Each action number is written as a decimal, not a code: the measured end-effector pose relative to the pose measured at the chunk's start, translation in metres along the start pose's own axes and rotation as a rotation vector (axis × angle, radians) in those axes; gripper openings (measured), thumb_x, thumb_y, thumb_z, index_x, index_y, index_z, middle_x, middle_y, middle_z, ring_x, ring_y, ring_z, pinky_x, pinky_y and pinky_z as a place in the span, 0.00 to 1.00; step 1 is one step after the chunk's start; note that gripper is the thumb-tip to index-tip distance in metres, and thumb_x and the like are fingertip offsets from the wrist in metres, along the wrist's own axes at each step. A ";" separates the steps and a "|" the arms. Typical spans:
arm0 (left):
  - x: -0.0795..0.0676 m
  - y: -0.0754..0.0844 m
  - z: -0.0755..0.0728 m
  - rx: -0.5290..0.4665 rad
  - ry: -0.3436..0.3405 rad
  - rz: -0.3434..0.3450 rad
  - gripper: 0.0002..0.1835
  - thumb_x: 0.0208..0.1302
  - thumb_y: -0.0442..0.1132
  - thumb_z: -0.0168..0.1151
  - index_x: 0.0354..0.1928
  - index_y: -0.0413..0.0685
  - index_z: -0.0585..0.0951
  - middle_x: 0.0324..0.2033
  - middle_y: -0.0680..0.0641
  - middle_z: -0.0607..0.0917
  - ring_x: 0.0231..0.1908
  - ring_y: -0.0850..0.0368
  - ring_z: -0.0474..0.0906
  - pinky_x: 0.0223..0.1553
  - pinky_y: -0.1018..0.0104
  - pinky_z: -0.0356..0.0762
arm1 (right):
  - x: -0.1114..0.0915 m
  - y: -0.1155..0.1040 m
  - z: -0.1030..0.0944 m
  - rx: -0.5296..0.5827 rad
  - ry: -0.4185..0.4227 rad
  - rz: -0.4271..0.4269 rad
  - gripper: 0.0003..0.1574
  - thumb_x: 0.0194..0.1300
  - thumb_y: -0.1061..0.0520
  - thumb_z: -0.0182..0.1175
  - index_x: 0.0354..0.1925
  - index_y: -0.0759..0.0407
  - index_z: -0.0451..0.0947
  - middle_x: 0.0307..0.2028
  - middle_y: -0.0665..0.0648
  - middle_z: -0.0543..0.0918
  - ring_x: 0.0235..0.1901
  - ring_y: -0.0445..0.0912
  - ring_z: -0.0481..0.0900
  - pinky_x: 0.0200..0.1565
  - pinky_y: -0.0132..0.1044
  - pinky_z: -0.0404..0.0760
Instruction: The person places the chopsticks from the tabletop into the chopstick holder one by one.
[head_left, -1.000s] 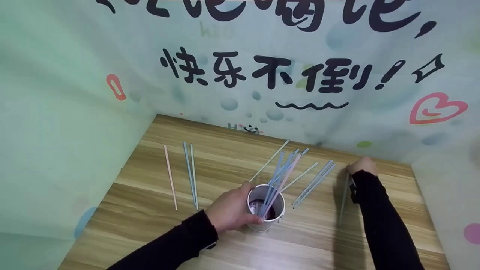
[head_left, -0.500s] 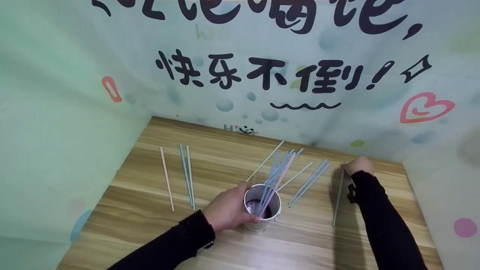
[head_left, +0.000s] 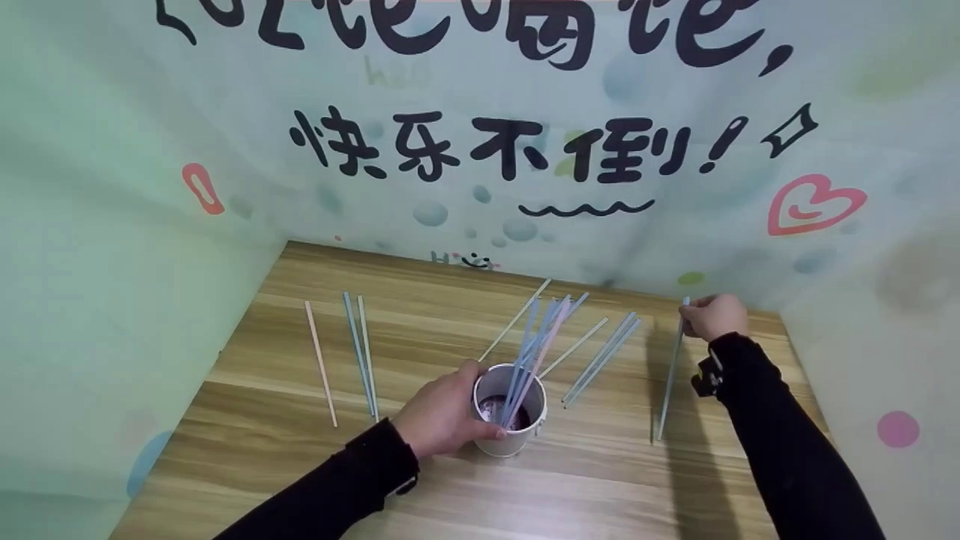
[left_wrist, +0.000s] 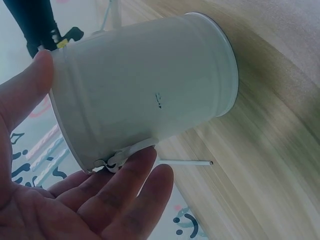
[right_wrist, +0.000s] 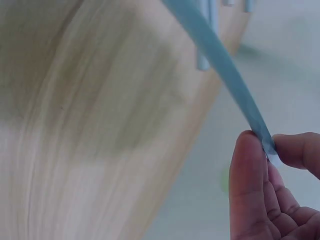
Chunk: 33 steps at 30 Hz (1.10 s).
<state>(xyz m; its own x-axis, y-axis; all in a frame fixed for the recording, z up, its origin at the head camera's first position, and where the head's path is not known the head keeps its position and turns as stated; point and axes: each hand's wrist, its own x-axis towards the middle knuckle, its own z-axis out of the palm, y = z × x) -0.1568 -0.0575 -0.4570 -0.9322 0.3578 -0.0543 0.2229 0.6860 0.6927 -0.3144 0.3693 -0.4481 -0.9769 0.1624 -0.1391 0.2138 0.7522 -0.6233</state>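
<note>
My left hand [head_left: 439, 412] grips the rim of a small white bucket [head_left: 504, 448], thumb on the near side and fingers around the far side. In the left wrist view the bucket [left_wrist: 145, 85] lies across the picture, my fingers at its handle joint. Several blue straws [head_left: 517, 367] and a pink straw [head_left: 551, 341] lean out of the bucket. At the right, my right hand [head_left: 716, 315] pinches the far end of a light blue straw [head_left: 673, 367] between thumb and fingers. This straw [right_wrist: 225, 65] slants across the right wrist view, its other end low over the table.
On the wooden table [head_left: 600, 480], a pink straw [head_left: 321, 364] lies at the left beside a blue straw [head_left: 358, 352] and a pale green straw [head_left: 367, 345]. Pale straws [head_left: 514, 321] lie behind the bucket, and blue straws [head_left: 600, 360] to its right. A printed cloth [head_left: 450, 165] stands behind.
My right hand has lifted the far end of the light blue straw off the table. The left hand stays on the bucket, and the whole view has shifted slightly.
</note>
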 end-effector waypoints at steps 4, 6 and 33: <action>0.000 -0.002 0.000 -0.009 -0.006 -0.010 0.46 0.48 0.51 0.82 0.66 0.40 0.70 0.54 0.35 0.84 0.54 0.41 0.82 0.58 0.45 0.78 | -0.004 -0.006 -0.008 0.096 0.005 0.001 0.23 0.75 0.54 0.56 0.53 0.74 0.79 0.30 0.55 0.87 0.29 0.40 0.85 0.35 0.29 0.82; 0.001 -0.003 0.001 -0.018 -0.007 -0.012 0.46 0.47 0.51 0.82 0.65 0.40 0.71 0.54 0.35 0.84 0.54 0.42 0.82 0.58 0.45 0.78 | -0.005 -0.010 -0.013 0.147 0.004 0.011 0.25 0.75 0.54 0.56 0.57 0.75 0.76 0.36 0.57 0.87 0.29 0.38 0.85 0.36 0.29 0.85; 0.000 0.002 -0.002 -0.013 -0.001 0.014 0.42 0.48 0.51 0.82 0.60 0.39 0.72 0.52 0.36 0.85 0.52 0.43 0.83 0.56 0.46 0.79 | -0.054 -0.075 -0.067 0.410 0.130 -0.097 0.25 0.72 0.48 0.62 0.56 0.65 0.72 0.34 0.42 0.83 0.30 0.35 0.85 0.40 0.27 0.86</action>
<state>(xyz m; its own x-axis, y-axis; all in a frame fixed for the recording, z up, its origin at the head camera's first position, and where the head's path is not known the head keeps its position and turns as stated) -0.1568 -0.0571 -0.4544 -0.9288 0.3678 -0.0458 0.2319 0.6730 0.7024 -0.2780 0.3470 -0.3418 -0.9791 0.2028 0.0167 0.0794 0.4565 -0.8862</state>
